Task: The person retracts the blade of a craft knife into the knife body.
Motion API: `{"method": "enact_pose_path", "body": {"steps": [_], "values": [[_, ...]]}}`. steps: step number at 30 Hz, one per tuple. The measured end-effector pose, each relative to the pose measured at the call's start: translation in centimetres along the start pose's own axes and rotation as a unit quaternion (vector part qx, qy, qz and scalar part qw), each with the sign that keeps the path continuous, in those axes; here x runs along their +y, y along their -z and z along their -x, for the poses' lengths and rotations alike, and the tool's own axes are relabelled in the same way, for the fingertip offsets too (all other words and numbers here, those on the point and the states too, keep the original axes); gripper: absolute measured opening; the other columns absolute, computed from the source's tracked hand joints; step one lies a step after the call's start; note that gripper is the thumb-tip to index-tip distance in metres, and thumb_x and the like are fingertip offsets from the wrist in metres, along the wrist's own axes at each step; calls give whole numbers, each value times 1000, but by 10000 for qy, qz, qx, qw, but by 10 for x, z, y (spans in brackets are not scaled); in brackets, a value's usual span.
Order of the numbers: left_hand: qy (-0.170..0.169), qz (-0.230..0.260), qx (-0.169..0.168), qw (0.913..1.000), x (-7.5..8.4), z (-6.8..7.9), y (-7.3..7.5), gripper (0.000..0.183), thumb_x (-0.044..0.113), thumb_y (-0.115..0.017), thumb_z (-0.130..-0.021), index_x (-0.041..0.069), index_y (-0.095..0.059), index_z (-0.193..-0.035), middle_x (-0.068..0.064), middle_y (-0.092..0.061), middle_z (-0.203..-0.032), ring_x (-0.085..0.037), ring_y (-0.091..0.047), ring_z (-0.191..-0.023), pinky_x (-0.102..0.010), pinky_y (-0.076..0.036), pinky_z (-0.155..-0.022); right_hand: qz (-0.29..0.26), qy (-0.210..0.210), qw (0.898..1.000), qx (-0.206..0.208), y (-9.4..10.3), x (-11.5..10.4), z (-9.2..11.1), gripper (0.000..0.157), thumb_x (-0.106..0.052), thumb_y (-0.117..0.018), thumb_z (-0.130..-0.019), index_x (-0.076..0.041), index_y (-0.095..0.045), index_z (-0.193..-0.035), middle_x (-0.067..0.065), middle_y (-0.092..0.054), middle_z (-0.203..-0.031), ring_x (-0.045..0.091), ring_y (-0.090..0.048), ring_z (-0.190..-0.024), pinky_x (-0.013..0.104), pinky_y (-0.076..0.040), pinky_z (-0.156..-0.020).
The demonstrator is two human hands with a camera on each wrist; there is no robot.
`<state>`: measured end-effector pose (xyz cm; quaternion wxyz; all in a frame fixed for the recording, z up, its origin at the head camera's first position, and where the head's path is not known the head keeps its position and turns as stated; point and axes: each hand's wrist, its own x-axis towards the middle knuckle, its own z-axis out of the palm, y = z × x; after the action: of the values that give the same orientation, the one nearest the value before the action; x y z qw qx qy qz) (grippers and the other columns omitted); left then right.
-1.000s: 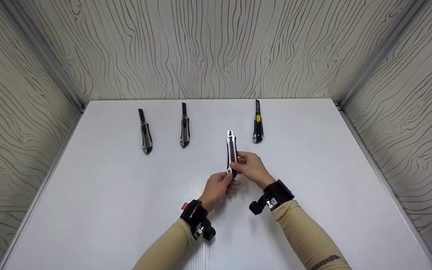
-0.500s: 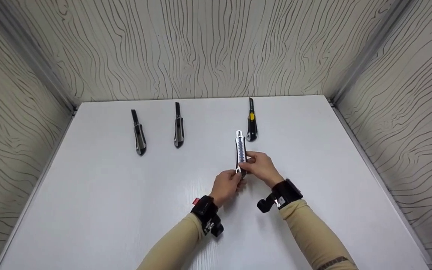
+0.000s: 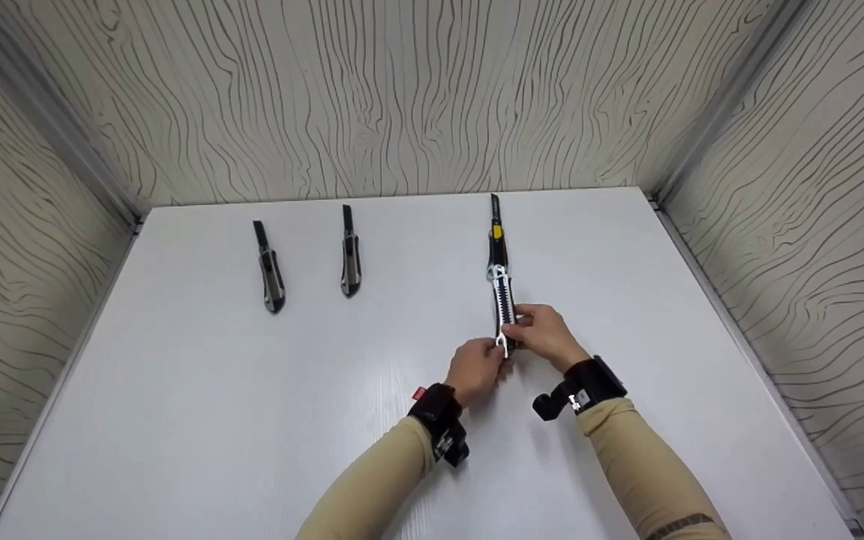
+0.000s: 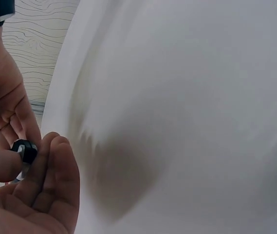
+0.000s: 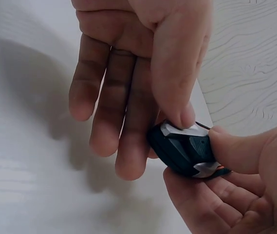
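Both hands hold a silver-and-black utility knife [image 3: 505, 300] above the white table, its head pointing away from the person. My left hand [image 3: 475, 370] pinches its rear end between thumb and fingers. Higher along the handle, my right hand [image 3: 548, 335] pinches the knife from the right side; its other fingers extend loosely in the right wrist view. The knife's end [image 5: 184, 148] shows there between both hands. In the head view its front covers the lower handle of a black utility knife [image 3: 498, 244] with a yellow slider; whether they touch I cannot tell.
Two more grey-and-black utility knives, one at the far left [image 3: 271, 274] and one nearer the middle [image 3: 351, 259], lie with their blades out toward the back. Wood-patterned panels [image 3: 372, 97] border the white table [image 3: 214, 420] at the back and sides.
Both hands have moved right with the held knife, which now overlaps the yellow-slider knife in the head view. The head view has shifted slightly. Both grips look unchanged.
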<state>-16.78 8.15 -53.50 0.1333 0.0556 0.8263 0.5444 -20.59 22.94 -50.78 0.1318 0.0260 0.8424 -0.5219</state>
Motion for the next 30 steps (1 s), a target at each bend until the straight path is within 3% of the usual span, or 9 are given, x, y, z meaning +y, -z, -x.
{"method": "enact_pose_path", "body": {"steps": [6,11,15,21,30], "values": [[-42,-328,-115,9994,8,-3,-9,22,17,-50,-96,8,-70,-100,-3,-69,-72,-7,-50,-60,-20,-39,-60,49,-164,9999,-1,14,6,0,49,-7,-64,-91,12,-48,-134,30,-65,-114,15,-67,-82,26,-59,-73],[-19,-354,-265,9990,12,-3,-14,29,18,-52,-95,7,-68,-118,-6,-73,-81,-7,-54,-65,-22,-43,-66,80,-238,9997,11,25,13,2,48,-5,-63,-91,14,-48,-132,31,-65,-112,11,-65,-76,25,-58,-70],[-43,-391,-381,9985,15,-1,-16,32,19,-55,-95,5,-66,-121,-6,-73,-83,-7,-56,-68,-22,-46,-68,79,-300,9995,-7,33,19,2,48,-4,-62,-91,16,-46,-132,30,-66,-111,10,-66,-75,25,-59,-70],[-83,-347,-474,9982,12,2,-10,31,16,-53,-96,2,-66,-120,-5,-76,-92,-7,-64,-76,-23,-49,-76,274,-387,9989,26,42,24,1,49,-5,-64,-91,16,-47,-132,25,-67,-106,9,-65,-75,24,-58,-70],[58,-136,-492,9987,5,4,10,32,17,-51,-99,0,-65,-122,-4,-76,-98,-9,-68,-83,-24,-53,-76,800,-688,9942,225,59,34,0,51,-10,-64,-91,14,-48,-133,26,-64,-112,11,-64,-76,23,-57,-69]]}}
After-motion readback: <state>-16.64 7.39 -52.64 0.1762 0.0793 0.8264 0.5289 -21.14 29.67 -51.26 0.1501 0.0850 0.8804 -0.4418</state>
